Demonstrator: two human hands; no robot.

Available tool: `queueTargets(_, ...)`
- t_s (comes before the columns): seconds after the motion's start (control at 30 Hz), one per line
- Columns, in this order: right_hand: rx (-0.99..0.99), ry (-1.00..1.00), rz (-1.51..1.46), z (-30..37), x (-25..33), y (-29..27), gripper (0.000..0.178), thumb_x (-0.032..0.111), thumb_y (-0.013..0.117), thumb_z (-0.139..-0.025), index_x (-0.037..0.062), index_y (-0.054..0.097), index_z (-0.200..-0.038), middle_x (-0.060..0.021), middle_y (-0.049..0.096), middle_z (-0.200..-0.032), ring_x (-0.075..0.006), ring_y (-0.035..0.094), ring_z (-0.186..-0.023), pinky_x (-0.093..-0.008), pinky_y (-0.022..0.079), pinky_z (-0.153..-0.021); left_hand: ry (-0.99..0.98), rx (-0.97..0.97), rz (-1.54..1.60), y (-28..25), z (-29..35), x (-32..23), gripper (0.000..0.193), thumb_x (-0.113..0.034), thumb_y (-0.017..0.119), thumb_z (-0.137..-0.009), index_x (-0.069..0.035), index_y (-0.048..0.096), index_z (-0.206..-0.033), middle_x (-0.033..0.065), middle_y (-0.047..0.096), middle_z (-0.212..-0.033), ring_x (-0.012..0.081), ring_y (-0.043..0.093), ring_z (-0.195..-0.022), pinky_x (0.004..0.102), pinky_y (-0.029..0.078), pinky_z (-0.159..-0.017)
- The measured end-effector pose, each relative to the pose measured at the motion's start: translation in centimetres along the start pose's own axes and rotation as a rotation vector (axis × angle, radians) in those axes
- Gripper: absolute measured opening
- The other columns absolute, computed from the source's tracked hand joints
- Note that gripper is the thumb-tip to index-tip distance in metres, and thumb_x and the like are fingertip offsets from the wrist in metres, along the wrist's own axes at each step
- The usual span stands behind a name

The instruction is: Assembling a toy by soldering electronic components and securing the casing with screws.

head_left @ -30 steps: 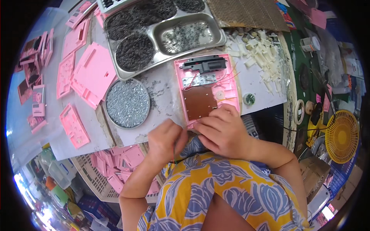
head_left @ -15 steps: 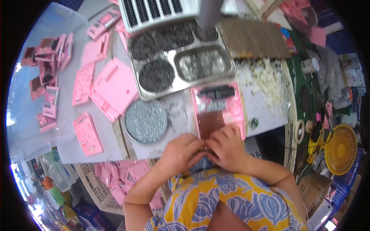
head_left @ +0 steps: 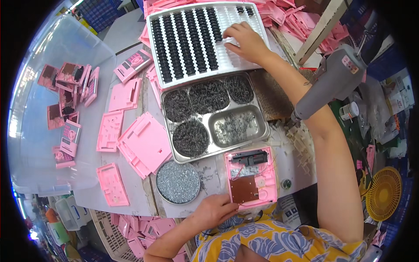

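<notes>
My left hand (head_left: 214,210) has its fingers closed at the lower left corner of a pink plastic casing (head_left: 271,183). Inside this open casing lie a black moulded part (head_left: 251,158), a brown board (head_left: 244,190) and thin wires. My right hand (head_left: 248,43) reaches far forward over a white ribbed tray (head_left: 231,56). Its thumb and fingers are apart, beside a column of black moulded parts (head_left: 213,24); no part shows between them. Just nearer to me, a metal compartment tray (head_left: 205,117) contains many small dark pieces, probably screws.
A grey power screwdriver (head_left: 334,83) hangs near my right forearm. Left of the casing stands a round dish (head_left: 178,182) of small silvery pieces. Loose pink panels (head_left: 146,142) lie further left, near a clear bin (head_left: 32,153) with pink devices. A yellow fan (head_left: 384,194) stands right.
My right hand has left the casing's near edge and moved forward to the white tray. My left hand remains near the casing. The whole view has shifted, showing more of the far table.
</notes>
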State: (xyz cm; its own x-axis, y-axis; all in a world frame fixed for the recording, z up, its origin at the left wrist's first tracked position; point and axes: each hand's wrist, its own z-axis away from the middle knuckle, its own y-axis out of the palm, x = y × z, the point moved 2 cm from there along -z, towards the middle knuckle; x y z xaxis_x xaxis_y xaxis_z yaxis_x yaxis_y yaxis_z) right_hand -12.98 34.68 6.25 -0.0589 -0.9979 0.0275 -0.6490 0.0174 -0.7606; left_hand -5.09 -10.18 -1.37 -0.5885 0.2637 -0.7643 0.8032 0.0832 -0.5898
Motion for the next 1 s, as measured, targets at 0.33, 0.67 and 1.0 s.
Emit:
queueTargets(0.33, -0.138, 0.322, -0.476, 0.2, -8.1, 2.5, 0.017, 0.024, 0.071, -0.095, 0.0093, 0.071, -0.104, 0.0026, 0.069, -0.104, -0.0116, 0.062, -0.091, -0.031, 0.049, -0.082, -0.054, 0.012, 0.04, 0.1, 0.2, -0.1, 0.019, -0.015, 0.08, -0.081, -0.009, 0.071, -0.097, 0.0079, 0.059, -0.081, 0.0294, 0.063, -0.072, 0.0397, 0.051, -0.061)
queueTargets(0.67, 0.133, 0.737, -0.764, 21.9, 16.7, -17.9, 0.017, 0.01, 0.076, -0.086, 0.0034, 0.068, -0.099, -0.0017, 0.066, -0.096, -0.013, 0.061, -0.092, -0.028, 0.048, -0.085, -0.099, -0.002, 0.028, 0.8, 0.4, 0.1, 0.022, -0.01, 0.081, -0.077, -0.008, 0.07, -0.095, 0.0087, 0.057, -0.078, 0.0297, 0.06, -0.068, 0.0412, 0.048, -0.058)
queueTargets(1.0, 0.312, 0.482, -0.267, 26.6, 28.3, -15.5, 0.018, 0.011, 0.08, -0.074, 0.0107, 0.068, -0.087, -0.0018, 0.067, -0.09, -0.0249, 0.058, -0.09, -0.0396, 0.043, -0.083, -0.157, -0.021, -0.006, 0.9, 1.3, -0.2, 0.025, -0.008, 0.083, -0.075, -0.007, 0.07, -0.096, 0.0088, 0.058, -0.078, 0.0291, 0.06, -0.067, 0.0406, 0.048, -0.058)
